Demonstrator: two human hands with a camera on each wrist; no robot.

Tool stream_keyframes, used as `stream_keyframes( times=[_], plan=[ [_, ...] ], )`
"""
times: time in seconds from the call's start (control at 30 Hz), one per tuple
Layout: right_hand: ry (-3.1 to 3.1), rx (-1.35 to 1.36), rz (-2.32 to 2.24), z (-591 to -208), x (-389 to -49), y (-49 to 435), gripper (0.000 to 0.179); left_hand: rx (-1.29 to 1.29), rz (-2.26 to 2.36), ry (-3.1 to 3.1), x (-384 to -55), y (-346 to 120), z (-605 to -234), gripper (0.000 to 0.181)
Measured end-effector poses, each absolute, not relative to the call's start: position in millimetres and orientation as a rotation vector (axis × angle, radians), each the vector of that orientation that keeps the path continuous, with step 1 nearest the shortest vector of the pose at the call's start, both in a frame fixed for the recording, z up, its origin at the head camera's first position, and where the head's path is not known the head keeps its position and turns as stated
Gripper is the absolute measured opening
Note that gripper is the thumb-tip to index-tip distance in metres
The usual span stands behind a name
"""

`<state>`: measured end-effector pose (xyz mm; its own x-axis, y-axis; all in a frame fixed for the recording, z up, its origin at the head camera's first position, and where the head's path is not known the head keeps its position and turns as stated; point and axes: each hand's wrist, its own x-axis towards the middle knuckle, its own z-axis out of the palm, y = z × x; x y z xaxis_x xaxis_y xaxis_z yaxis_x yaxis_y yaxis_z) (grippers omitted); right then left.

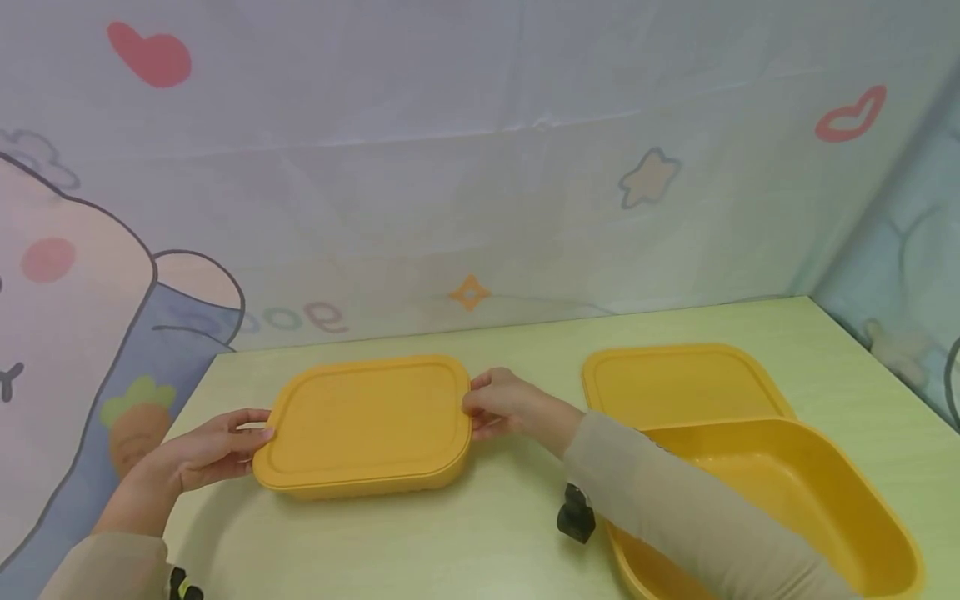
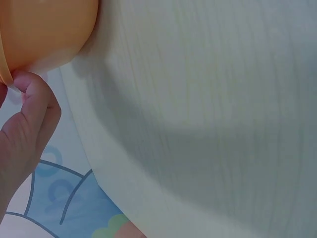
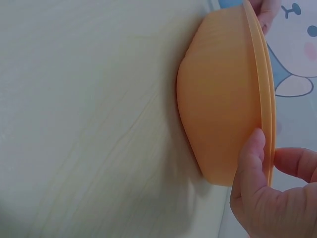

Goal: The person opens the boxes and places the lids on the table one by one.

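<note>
Left hand and right hand pinch the lidded yellow container at opposite ends; right of it, a sleeve partly hides a yellow tub

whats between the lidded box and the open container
The right hand, its sleeve cuff, a small black object and tabletop, seen in the head view.

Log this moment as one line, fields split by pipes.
left hand: pinches lidded box, left end | right hand: pinches its right end | table's right: open tub, separate lid
</note>
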<state>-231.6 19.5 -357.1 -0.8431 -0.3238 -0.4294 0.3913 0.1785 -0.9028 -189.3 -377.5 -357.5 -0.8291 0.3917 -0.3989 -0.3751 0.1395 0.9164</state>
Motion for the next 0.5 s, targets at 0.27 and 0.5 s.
stream_keyframes(
  times=[0.27,0.5],
  plan=[
    [1.915,0.056,-1.717,-358.3,-229.7,21.3,0.041,0.056,1.728,1.843,-187.9,-378.1,-356.9,0.025],
    [1.903,0.052,-1.724,-356.6,-223.9,23.7,0.043,0.074,1.717,1.841,-185.8,-377.1,-358.4,0.023]
  ],
)
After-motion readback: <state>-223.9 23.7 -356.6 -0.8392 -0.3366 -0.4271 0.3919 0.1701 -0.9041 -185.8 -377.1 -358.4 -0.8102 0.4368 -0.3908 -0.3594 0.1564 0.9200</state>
